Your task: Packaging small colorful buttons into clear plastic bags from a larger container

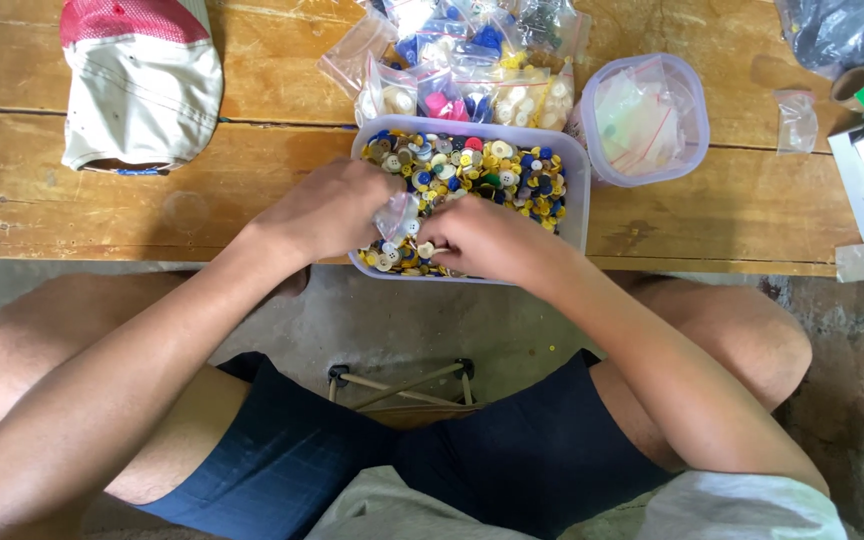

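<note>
Head view: both hands over button tub (574,190).
Left hand (327,208): pinching small clear bag (393,215).
Right hand (487,240): fingers curled onto mixed buttons (512,175), just right of the bag.

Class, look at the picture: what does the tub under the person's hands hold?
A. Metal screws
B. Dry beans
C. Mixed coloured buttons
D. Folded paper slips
C: the rectangular clear tub is filled with yellow, blue, white and red buttons, and both the left hand and right hand rest in them.
</note>
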